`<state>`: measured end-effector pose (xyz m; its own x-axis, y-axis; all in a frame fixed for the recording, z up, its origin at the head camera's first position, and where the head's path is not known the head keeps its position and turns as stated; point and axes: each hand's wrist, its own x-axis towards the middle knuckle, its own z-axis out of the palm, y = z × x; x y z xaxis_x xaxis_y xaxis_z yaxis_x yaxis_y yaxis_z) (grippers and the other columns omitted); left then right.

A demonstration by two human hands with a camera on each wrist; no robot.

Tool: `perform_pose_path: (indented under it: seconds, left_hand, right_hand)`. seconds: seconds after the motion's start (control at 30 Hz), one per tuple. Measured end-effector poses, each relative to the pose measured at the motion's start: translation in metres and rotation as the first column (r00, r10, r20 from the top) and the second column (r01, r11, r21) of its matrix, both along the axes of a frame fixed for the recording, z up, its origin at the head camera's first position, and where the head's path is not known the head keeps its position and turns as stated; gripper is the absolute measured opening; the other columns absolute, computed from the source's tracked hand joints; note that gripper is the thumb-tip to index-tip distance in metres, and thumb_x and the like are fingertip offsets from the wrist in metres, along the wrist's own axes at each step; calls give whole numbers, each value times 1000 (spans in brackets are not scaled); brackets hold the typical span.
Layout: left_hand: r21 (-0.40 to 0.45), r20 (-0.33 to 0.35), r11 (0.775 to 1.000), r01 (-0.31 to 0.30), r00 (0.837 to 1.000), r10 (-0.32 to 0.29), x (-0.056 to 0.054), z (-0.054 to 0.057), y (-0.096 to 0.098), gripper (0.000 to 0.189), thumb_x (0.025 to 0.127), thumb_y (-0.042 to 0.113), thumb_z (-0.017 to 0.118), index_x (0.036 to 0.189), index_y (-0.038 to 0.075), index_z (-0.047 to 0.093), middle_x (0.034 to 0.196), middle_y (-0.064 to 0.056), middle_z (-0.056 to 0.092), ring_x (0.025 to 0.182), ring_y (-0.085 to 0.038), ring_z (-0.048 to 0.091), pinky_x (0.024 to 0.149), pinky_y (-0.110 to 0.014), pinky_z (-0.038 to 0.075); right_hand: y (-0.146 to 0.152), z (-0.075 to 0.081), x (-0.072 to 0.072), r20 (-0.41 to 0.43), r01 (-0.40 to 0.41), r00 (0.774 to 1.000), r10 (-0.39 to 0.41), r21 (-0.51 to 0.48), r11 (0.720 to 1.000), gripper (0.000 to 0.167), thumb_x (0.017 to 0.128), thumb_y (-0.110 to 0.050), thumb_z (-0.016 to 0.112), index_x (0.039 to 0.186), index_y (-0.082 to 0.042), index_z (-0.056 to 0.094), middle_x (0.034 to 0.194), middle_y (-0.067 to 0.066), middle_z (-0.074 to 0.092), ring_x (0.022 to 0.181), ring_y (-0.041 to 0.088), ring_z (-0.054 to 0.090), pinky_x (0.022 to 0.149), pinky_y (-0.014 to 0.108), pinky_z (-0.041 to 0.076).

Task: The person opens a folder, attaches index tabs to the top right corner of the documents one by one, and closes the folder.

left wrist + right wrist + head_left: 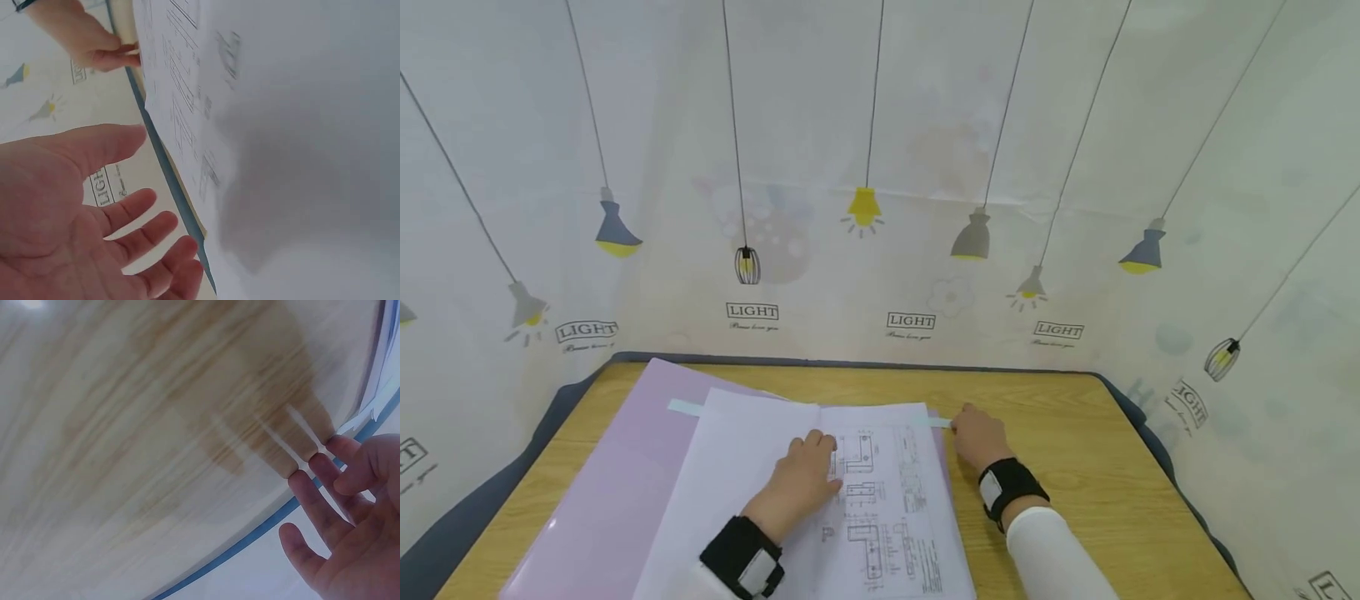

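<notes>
An open set of white sheets (737, 475) lies on a lilac plastic folder (602, 492), its right page (895, 500) printed with technical drawings. My left hand (801, 475) rests over the middle of the sheets, near the fold; in the left wrist view its fingers (131, 209) are loosely spread with nothing between them. A pale strip (938, 422) sticks out past the right edge of the pages. My right hand (981, 437) is at that strip's outer end. In the right wrist view its fingertips (302, 475) touch the tabletop, the index fingertip right at the strip's end.
A second pale strip (685, 407) shows at the left of the sheets. The wood-grain table (1075, 467) has a dark grey edge (865, 363) and stands against a wall covering (820, 125) printed with hanging lamps. Black bands (1011, 487) circle both wrists.
</notes>
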<state>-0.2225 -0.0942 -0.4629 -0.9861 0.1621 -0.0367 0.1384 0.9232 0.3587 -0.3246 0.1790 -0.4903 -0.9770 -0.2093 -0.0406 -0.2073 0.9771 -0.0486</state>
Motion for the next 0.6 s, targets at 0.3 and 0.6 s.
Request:
perform_pose_path:
  seconds: [0.3, 0.6]
  left_hand:
    - [11, 136, 1000, -20, 991, 18, 17, -15, -32, 42, 76, 34, 78, 93, 8, 50, 89, -6, 43, 79, -22, 41, 66, -36, 40]
    - [36, 148, 999, -32, 989, 27, 23, -15, -36, 45, 73, 32, 80, 93, 8, 47, 90, -8, 40, 79, -23, 41, 66, -36, 38]
  right_hand:
    - [3, 1, 0, 12, 13, 1000, -13, -25, 1000, 24, 90, -5, 53, 105, -7, 72, 108, 15, 60, 92, 27, 61, 73, 46, 51]
    - [3, -6, -1, 8, 10, 1000, -10, -55, 998, 27, 92, -8, 51, 112, -5, 68, 116, 15, 57, 98, 29, 60, 79, 48, 51]
